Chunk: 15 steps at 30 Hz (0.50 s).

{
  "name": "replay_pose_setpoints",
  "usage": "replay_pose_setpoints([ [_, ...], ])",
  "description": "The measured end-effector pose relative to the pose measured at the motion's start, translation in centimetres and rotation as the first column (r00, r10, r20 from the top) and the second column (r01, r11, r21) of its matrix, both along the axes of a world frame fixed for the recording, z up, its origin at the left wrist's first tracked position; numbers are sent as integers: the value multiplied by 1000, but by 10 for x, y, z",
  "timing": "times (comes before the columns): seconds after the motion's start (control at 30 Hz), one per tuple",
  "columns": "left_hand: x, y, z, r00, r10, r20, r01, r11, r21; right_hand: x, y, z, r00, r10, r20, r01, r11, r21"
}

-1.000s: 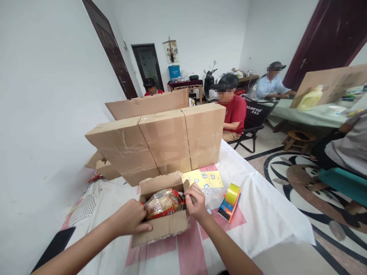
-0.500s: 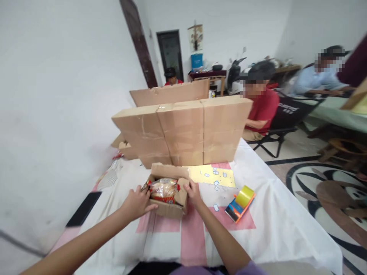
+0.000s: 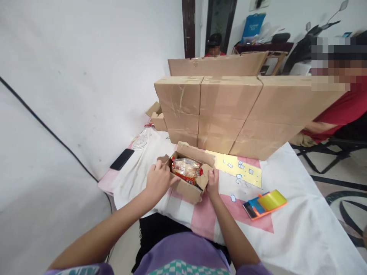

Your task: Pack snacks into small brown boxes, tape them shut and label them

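Note:
A small open cardboard box (image 3: 187, 190) sits on the cloth in front of me. Inside it lies a food packet (image 3: 186, 167) with a clear window and red and orange print; the box's lower contents are hidden. My left hand (image 3: 158, 178) holds the box's left end, its fingers bent over the flap and its thumb along the front wall. On the opposite end, my right hand (image 3: 212, 184) grips the side, thumb on the inner flap. To the right lies a tape dispenser (image 3: 265, 204) with a yellow roll, blue and orange in body.
A wall of stacked cardboard boxes (image 3: 222, 110) stands behind the small box. A black phone (image 3: 122, 159) lies at the left, near the white wall. Another open box (image 3: 158, 121) sits at the back left. A person in red (image 3: 344, 110) sits at the right.
My view has turned left and down, so the table appears shifted right. Both hands stay at the ends of the small box, which now looks more tilted.

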State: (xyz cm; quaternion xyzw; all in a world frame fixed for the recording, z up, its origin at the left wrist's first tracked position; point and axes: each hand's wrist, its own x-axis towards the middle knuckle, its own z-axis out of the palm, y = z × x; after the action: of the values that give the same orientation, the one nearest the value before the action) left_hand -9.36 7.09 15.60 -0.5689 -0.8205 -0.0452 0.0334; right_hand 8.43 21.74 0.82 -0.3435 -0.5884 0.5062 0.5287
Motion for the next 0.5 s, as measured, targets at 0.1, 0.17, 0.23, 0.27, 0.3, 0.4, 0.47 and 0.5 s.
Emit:
replay_pose_setpoints([
  [0.1,-8,-5,7,881,124,457,-171,983,63,4,-12,-5,999,-51,11,51,998,24],
  [0.17,-13,-5,7,549,149,822,-265,964,1,5,-18,-7,998,-60,10,59,997,50],
  [0.23,-12,-2,3,105,120,987,-341,937,-77,5,-22,-10,998,-60,5,59,995,77],
  [0.27,-8,-1,-1,-71,74,995,-378,921,-95,5,-23,-12,999,-53,0,53,995,83],
  [0.3,-2,1,-5,-179,7,984,-420,904,-83,6,-24,-14,999,-50,-10,50,995,84],
  [0.4,19,8,-15,-135,-206,969,-576,812,93,6,-23,-23,999,-40,-17,41,997,60],
  [0.47,27,13,-19,-56,-262,963,-642,748,167,8,-22,-29,1000,-28,3,28,999,43],
  [0.5,28,14,-20,-64,-268,961,-666,728,159,8,-21,-31,1000,-24,12,23,999,42],
])
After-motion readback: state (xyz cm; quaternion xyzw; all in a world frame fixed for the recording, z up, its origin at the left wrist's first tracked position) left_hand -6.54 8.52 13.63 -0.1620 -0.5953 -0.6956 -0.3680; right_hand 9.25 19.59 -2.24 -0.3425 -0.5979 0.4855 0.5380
